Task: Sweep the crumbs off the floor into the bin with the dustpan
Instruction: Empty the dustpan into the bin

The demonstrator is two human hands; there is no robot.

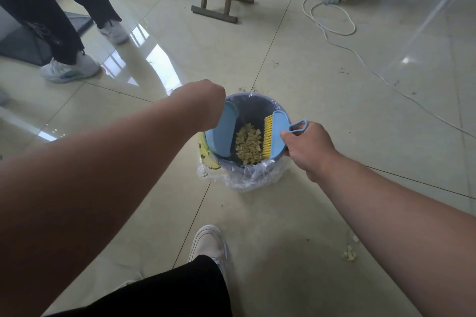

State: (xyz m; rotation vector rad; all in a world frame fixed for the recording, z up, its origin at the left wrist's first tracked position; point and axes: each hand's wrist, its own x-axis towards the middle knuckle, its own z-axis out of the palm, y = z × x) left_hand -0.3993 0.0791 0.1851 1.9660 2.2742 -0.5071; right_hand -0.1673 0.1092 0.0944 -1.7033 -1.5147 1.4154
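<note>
The dustpan is held tipped over the bin by the left hand — its fingers hidden, grip untellable — while the brush, pinched in the right hand, is kept above so crumbs drop inside.

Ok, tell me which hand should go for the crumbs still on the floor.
Probably the right hand: it holds the brush, and the leftover crumbs lie on its side. The left hand holds the dustpan tipped over the bin.
</note>
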